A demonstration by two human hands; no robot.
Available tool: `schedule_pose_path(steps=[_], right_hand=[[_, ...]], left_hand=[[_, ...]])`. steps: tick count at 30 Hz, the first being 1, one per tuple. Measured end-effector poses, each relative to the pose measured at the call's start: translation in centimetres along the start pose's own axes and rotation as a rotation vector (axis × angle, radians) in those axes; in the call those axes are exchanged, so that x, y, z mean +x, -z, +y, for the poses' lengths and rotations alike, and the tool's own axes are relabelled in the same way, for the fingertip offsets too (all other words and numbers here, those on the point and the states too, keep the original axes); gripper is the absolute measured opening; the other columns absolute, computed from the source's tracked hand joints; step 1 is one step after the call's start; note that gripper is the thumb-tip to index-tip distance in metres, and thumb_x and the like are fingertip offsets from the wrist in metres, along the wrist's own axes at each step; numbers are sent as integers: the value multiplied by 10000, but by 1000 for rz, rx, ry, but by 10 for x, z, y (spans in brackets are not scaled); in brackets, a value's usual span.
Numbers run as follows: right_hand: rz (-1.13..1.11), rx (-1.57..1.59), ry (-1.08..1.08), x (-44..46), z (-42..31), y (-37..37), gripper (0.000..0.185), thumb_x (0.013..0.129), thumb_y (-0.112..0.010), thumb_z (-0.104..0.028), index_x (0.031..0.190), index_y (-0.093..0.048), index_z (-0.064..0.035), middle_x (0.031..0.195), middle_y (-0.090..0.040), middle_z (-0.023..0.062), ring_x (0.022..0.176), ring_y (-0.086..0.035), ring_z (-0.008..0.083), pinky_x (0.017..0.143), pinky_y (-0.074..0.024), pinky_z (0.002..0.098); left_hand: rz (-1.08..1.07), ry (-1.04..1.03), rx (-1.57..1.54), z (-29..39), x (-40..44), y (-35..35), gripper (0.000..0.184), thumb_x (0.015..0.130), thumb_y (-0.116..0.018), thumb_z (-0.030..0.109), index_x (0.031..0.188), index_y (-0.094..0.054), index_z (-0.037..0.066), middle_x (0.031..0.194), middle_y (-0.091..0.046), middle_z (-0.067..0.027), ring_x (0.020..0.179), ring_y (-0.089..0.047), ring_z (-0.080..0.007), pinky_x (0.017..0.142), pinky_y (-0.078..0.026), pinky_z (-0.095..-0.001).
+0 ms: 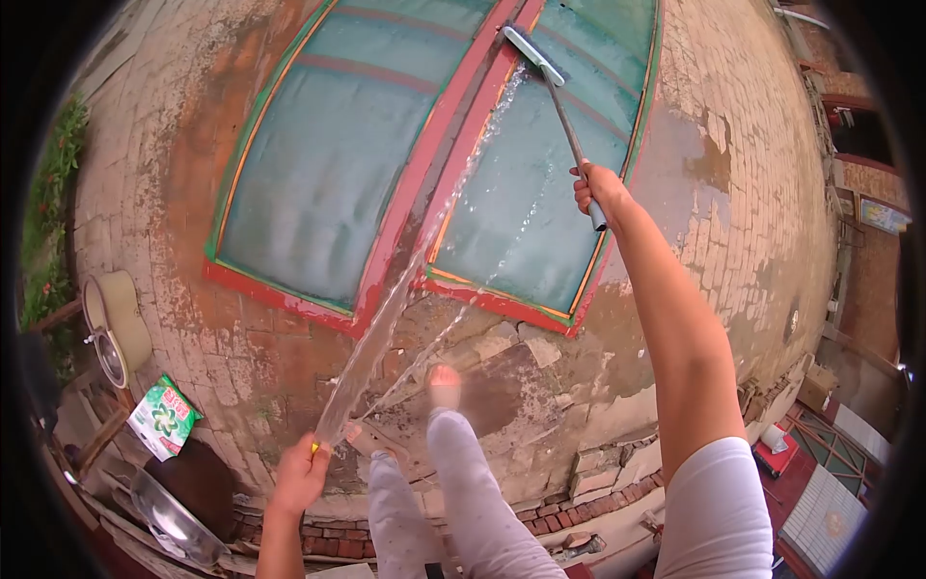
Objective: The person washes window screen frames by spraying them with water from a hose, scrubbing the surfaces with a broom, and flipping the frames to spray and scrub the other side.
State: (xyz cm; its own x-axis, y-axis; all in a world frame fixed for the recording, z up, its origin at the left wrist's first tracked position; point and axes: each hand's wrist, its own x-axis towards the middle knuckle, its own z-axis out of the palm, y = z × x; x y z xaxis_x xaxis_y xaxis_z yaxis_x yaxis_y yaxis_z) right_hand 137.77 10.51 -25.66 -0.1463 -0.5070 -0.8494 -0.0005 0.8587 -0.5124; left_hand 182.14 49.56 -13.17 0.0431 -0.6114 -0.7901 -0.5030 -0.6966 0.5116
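My right hand [600, 191] is closed round the dark handle of a long brush [536, 56]. The brush head rests on the upper part of the right screen panel [521, 203], near its red frame. My left hand [301, 473] grips a yellow nozzle [315, 447], and water [386, 314] sprays from it up towards the brush head, with a thinner stream beside it. The left screen panel [318, 164], wet and green-edged in a red frame, lies next to the right one. Both panels look wet.
Wet brick paving surrounds the panels. At the left are a beige tub [125, 318], a green and white bag [166, 419] and a metal basin [174, 516]. Broken slabs [617, 470] and a brick edging lie near my feet. A red item [775, 451] sits at the right.
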Motion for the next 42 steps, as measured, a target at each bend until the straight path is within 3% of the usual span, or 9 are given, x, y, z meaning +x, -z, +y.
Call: schedule_pose_path(steps=[9, 12, 16, 19, 28, 31, 32, 34, 42], right_hand=[[-84, -46, 49, -161, 156, -58, 263, 870, -607, -249, 769, -400, -122, 533, -344, -46, 417, -338, 64, 371, -308, 239], [-191, 154, 1, -221, 241, -115, 197, 884, -580, -169, 795, -412, -118, 548, -404, -16, 429, -399, 89, 383, -340, 239], [-243, 303, -30, -298, 301, -236, 133, 876, -528, -80, 968, -432, -69, 918, -589, 106, 741, -600, 164, 650, -493, 281], [-408, 454, -47, -337, 346, -309, 318, 846, -496, -14, 1148, -407, -63, 1097, -559, 97, 1017, -557, 199, 877, -447, 334], [-679, 459, -103, -376, 406, -408, 484, 930, -432, -379, 1287, -394, -55, 1229, -492, 117, 1109, -495, 262, 953, -399, 386], [-887, 372, -128, -378, 400, -423, 421, 936, -430, -367, 1217, -440, -53, 1164, -538, 106, 1051, -527, 249, 928, -412, 392], [-410, 212, -132, -399, 386, -449, 363, 929, -464, -329, 1170, -459, -57, 1145, -557, 102, 1087, -526, 242, 943, -404, 391], [-369, 135, -72, -402, 388, -458, 326, 913, -502, -303, 1134, -478, -65, 1174, -561, 97, 1110, -529, 233, 962, -390, 409], [-417, 101, -65, -404, 396, -478, 345, 884, -518, -253, 1173, -453, -77, 1164, -577, 82, 1109, -531, 242, 982, -365, 432]], left_hand=[[130, 0, -186, 11, 2, 14, 202, 922, -476, 195, 875, -509, 2, 647, -540, -173, 602, -549, -345, 564, -422, -385], [213, -75, -64, -6, 15, 16, 193, 924, -475, 192, 881, -503, 6, 606, -503, -99, 569, -532, -217, 533, -409, -336], [282, -51, -35, -25, 19, 17, 249, 918, -479, 248, 932, -507, 2, 709, -579, -195, 705, -587, -372, 623, -447, -437], [319, -5, -22, -31, 16, 25, 304, 915, -460, 297, 903, -502, -4, 809, -609, -239, 785, -579, -423, 685, -440, -495], [527, -312, -203, -102, -22, 52, 268, 857, -542, 206, 1004, -505, -16, 1036, -561, -217, 1006, -526, -366, 846, -423, -440], [671, -191, -236, -143, -139, 94, 298, 838, -556, 170, 1065, -515, -18, 1082, -543, -200, 1045, -503, -354, 880, -412, -423], [778, -101, -213, -167, -175, 94, 301, 834, -556, 161, 1072, -518, -18, 1062, -550, -198, 1027, -513, -355, 873, -417, -423], [915, 88, -97, -226, -251, 93, 281, 815, -572, 120, 1055, -533, -21, 1015, -564, -192, 978, -535, -353, 842, -434, -412], [594, 895, 764, -373, -477, 65, 335, 746, -542, 72, 1068, -520, -16, 1000, -548, -132, 935, -535, -281, 771, -439, -361]])
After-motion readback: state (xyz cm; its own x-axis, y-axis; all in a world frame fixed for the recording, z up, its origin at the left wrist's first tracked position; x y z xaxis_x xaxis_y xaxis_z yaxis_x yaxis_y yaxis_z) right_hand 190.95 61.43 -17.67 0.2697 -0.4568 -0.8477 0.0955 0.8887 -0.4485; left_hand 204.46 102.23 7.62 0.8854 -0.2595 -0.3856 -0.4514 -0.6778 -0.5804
